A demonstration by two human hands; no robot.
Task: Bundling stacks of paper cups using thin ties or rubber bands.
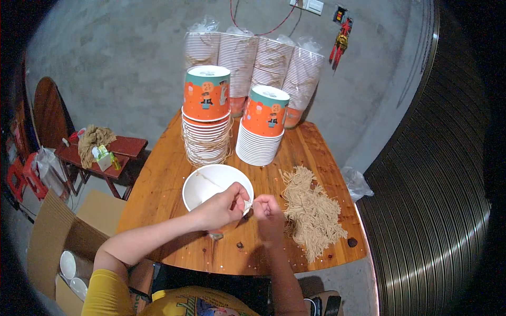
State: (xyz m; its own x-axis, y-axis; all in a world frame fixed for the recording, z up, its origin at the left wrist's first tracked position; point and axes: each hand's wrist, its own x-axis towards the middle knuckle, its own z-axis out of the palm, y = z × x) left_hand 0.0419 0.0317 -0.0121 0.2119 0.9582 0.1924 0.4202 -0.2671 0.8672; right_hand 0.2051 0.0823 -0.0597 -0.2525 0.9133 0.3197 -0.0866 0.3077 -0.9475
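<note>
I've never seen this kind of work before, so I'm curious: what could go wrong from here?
The small pale bit at the tips of the fingers could slip, since it offers little to grip.

The left stack and right stack stand just beyond the tub; a knock might topple one.

The cords lie loose in a heap, so they may tangle.

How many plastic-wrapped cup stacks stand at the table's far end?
4, in a row, left to right: first stack, second stack, third stack, fourth stack. Others may hide behind.
</note>
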